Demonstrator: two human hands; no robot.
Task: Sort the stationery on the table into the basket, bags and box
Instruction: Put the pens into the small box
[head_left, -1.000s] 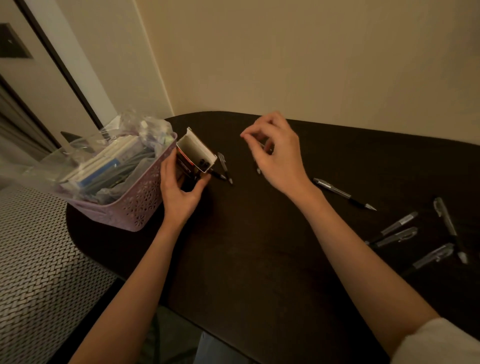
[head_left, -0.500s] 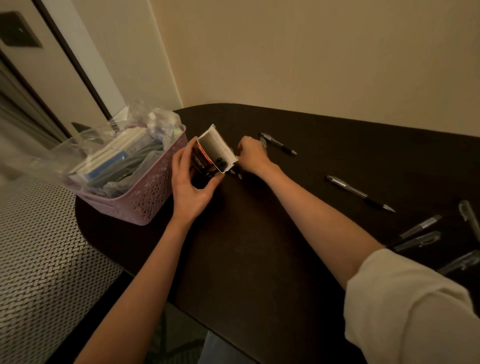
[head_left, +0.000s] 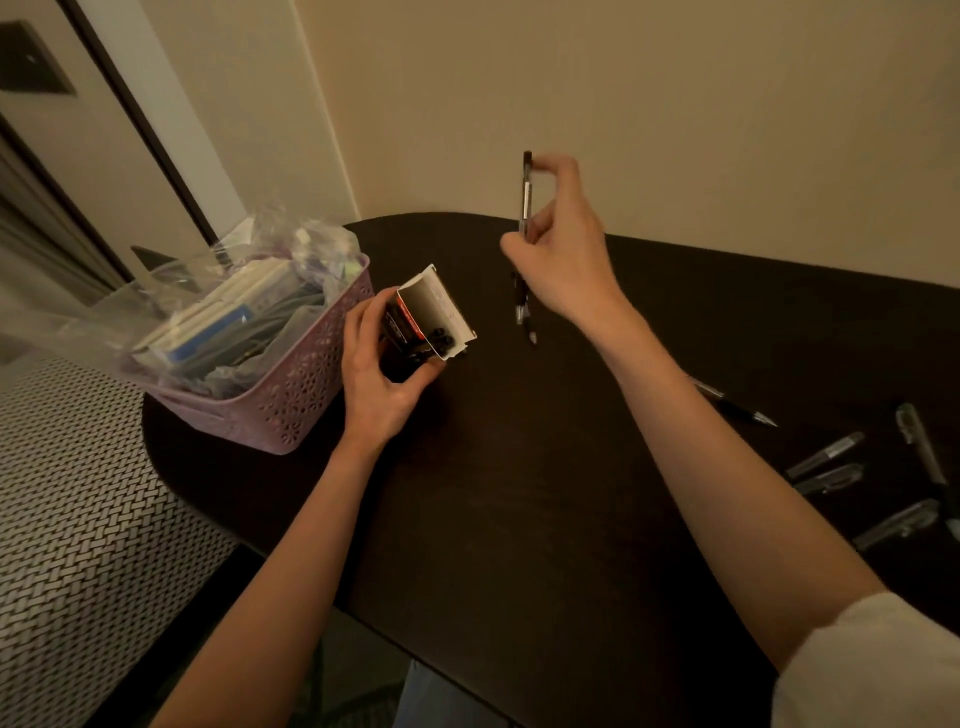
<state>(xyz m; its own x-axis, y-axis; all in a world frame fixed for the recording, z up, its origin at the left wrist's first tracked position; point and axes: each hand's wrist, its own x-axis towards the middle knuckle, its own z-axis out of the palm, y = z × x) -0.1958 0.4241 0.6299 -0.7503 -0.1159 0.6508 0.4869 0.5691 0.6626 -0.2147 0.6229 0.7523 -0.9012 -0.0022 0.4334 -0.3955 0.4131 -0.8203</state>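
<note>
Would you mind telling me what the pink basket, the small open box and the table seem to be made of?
Pink basket: probably moulded plastic, matte, judging by the regular cut-out flower pattern in its walls.
Small open box in the left hand: looks like thin printed card, with a plain white inside and folded flaps.
Table: dark, smooth, faint sheen; wood or laminate, cannot tell which.
</note>
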